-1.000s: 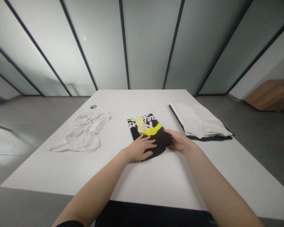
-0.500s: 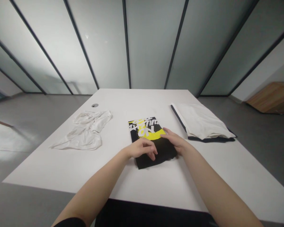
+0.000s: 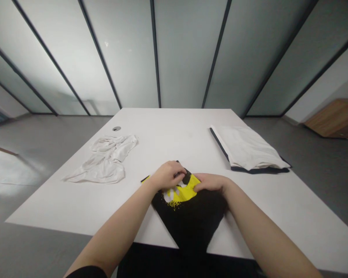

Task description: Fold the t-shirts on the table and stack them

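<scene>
A folded black T-shirt [image 3: 191, 218] with a yellow and white print lies turned at an angle on the white table, its lower corner reaching the near edge. My left hand [image 3: 168, 174] is closed over its far part, fingers curled down on the printed cloth. On the right side, my right hand [image 3: 211, 182] grips the shirt, the thumb on top of the yellow patch and the other fingers largely hidden. Parts of the print are covered by the left hand.
A crumpled white garment [image 3: 104, 160] lies on the left of the white table [image 3: 168, 131]. To the right is a flat stack of white cloth [image 3: 246, 146] over dark cloth. A round grommet [image 3: 116, 128] sits near the table's left edge.
The T-shirt has been turned and drawn towards me, and its lower corner now hangs near the table edge. My left hand went from lying flat on it to closing over its far part.
</scene>
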The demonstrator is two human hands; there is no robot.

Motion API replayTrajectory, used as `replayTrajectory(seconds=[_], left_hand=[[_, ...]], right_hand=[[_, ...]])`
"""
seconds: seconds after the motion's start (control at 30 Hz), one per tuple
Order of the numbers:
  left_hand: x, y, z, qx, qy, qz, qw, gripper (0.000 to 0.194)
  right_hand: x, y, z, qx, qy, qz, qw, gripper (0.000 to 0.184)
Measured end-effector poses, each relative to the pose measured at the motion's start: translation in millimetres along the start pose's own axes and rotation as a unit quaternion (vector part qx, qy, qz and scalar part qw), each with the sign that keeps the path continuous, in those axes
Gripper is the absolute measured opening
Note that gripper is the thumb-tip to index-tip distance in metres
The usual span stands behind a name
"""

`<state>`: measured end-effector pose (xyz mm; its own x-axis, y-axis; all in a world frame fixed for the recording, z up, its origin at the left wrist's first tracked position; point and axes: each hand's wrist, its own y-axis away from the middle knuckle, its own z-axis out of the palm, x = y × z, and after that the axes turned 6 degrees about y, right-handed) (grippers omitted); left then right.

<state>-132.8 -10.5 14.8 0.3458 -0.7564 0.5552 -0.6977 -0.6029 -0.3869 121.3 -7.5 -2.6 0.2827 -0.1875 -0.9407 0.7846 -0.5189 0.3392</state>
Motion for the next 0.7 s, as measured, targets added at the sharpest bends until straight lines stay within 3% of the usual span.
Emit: replayTrajectory(seconds=[0.07, 0.13, 0.2, 0.27, 0.4, 0.47, 0.57, 0.7], left_hand=[[2, 0, 5.9, -0.030, -0.009, -0.004, 1.000, 0.024], [1, 0, 10.1, -0.048, -0.012, -0.027, 0.998, 0.033], [-2, 1, 11.7, -0.063, -0.026, -0.062, 0.996, 0.042], [-6, 2, 10.9, -0.068, -0.061, -0.105, 0.990, 0.048], [-14, 5, 7.0, -0.040, -0.134, -0.192, 0.971, 0.049], [-17, 6, 4.6, -0.019, -0.154, -0.224, 0.962, 0.047], [-20, 7, 0.1, 0.014, -0.180, -0.258, 0.949, 0.048], [-26, 7, -6.5, 0.064, -0.235, -0.349, 0.905, 0.048]], right_hand=[[2, 4, -13, 0.031, 0.008, -0.001, 1.000, 0.053], [3, 8, -23, 0.128, -0.042, 0.000, 0.991, 0.050], [3, 13, -30, 0.220, -0.137, 0.014, 0.966, 0.046], [1, 19, -35, 0.260, -0.232, 0.025, 0.937, 0.042], [-5, 32, -38, 0.244, -0.288, 0.037, 0.925, 0.052], [-5, 38, -36, 0.219, -0.245, 0.066, 0.942, 0.053], [-4, 44, -32, 0.185, -0.157, 0.100, 0.965, 0.038], [-5, 44, -27, 0.149, -0.113, 0.116, 0.976, 0.036]])
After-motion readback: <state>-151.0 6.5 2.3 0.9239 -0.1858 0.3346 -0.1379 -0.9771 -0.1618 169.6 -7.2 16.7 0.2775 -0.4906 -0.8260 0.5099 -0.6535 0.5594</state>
